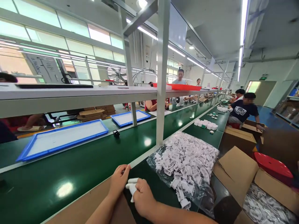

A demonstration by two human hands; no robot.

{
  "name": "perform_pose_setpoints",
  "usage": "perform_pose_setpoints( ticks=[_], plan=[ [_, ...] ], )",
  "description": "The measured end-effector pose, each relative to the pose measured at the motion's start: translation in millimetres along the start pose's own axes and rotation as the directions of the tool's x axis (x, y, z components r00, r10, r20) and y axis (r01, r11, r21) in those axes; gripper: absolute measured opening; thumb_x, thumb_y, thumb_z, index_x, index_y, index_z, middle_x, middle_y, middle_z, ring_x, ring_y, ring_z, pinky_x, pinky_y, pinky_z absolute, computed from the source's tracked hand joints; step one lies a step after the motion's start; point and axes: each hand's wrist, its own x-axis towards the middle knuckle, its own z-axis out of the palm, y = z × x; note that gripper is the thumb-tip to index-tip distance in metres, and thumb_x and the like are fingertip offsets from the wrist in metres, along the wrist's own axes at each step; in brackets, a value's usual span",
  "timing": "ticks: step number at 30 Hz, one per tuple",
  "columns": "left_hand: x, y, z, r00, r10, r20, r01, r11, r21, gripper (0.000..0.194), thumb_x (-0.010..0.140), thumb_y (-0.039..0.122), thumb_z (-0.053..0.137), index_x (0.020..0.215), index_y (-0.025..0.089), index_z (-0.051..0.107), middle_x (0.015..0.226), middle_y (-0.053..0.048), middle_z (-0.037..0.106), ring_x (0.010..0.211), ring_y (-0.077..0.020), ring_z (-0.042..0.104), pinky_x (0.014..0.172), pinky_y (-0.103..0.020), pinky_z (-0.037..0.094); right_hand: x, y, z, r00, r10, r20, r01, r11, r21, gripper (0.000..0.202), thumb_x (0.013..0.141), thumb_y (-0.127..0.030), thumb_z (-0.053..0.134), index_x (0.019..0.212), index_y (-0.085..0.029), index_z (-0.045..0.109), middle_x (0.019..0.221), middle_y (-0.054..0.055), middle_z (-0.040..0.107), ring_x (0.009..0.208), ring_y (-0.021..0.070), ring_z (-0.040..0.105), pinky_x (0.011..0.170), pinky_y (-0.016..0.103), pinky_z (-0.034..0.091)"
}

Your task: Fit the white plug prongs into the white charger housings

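Note:
My left hand [119, 180] is closed at the belt's near edge, thumb and fingers pressed together. What it holds, if anything, is too small to make out. Close beside it, my right hand [145, 199] is curled around a soft-looking white piece with finger-like ends [132, 187], perhaps a glove; its exact kind is unclear. Right of my hands, a clear plastic bag [151, 158] lies spread on the green bench, heaped with small white plastic parts [187, 155]. A few of these parts [183, 199] spill toward me at the bag's front.
A metal post [161, 124] rises ahead, carrying a shelf [112, 96]. Blue-rimmed trays [67, 140] lie across the green belt [93, 161], with a small black object [116, 133] nearby. At right stand open cardboard boxes [235, 166] and a red stool [272, 166]. A co-worker [245, 109] sits farther along.

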Motion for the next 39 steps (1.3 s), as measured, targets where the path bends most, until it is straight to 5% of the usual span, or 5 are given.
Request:
perform_pose_setpoints(
  ticks=[3, 9, 20, 31, 39],
  plan=[
    [-1.1, -3.7, 3.9, 0.999, 0.042, -0.001, -0.042, 0.998, 0.055, 0.035, 0.084, 0.045, 0.046, 0.075, 0.022, 0.071, 0.097, -0.011, 0.073, 0.096, -0.0291, 0.067, 0.088, -0.043, 0.055, 39.1, -19.5, -22.9, 0.988, -0.075, 0.133, 0.096, 0.983, -0.157, 0.037, 0.095, -0.016, 0.043, 0.107, -0.020, 0.077, 0.126, 0.007, 0.070, 0.116, 0.0205, 0.062, 0.098, 0.032, 0.050],
    [-8.0, -7.2, 9.8, 0.998, 0.061, -0.030, -0.054, 0.982, 0.180, 0.030, 0.083, 0.034, 0.059, 0.103, 0.018, 0.074, 0.127, -0.014, 0.067, 0.131, -0.0329, 0.053, 0.120, -0.055, 0.029, 157.1, -17.9, -38.5, 0.968, 0.087, 0.237, 0.044, 0.866, -0.497, 0.048, 0.092, -0.015, 0.045, 0.136, -0.009, 0.062, 0.150, 0.015, 0.053, 0.143, 0.0266, 0.043, 0.118, 0.036, 0.030],
    [-8.7, -0.7, 11.2, 0.995, -0.008, 0.101, -0.040, 0.885, 0.463, 0.043, 0.096, 0.038, 0.050, 0.129, 0.016, 0.064, 0.144, -0.014, 0.058, 0.143, -0.0311, 0.043, 0.125, -0.057, 0.021, 287.6, 56.8, -24.8, 0.963, 0.266, -0.050, -0.223, 0.672, -0.706, 0.073, 0.098, -0.044, 0.048, 0.160, -0.012, 0.025, 0.171, 0.012, 0.008, 0.156, 0.0336, 0.006, 0.125, 0.046, 0.006],
    [-5.9, 6.0, 9.7, 0.969, -0.109, 0.224, -0.006, 0.888, 0.461, 0.068, 0.096, 0.052, 0.047, 0.150, 0.010, 0.045, 0.161, -0.012, 0.037, 0.154, -0.0298, 0.025, 0.128, -0.058, 0.013, 350.1, 93.9, -8.6, 0.917, 0.289, -0.276, -0.396, 0.569, -0.721, 0.081, 0.101, -0.056, 0.033, 0.158, 0.001, 0.020, 0.165, 0.031, 0.012, 0.154, 0.0404, 0.013, 0.121, 0.055, 0.015],
    [-4.0, 4.0, 9.4, 0.972, -0.107, 0.209, 0.018, 0.921, 0.388, 0.071, 0.094, 0.057, 0.048, 0.150, 0.012, 0.045, 0.161, -0.012, 0.038, 0.154, -0.0298, 0.024, 0.128, -0.058, 0.009, 362.9, 71.2, -18.9, 0.938, 0.150, -0.312, -0.341, 0.550, -0.762, 0.041, 0.098, -0.040, 0.060, 0.133, -0.020, 0.057, 0.139, 0.012, 0.056, 0.119, 0.0268, 0.059, 0.100, 0.050, 0.052]
  ],
)
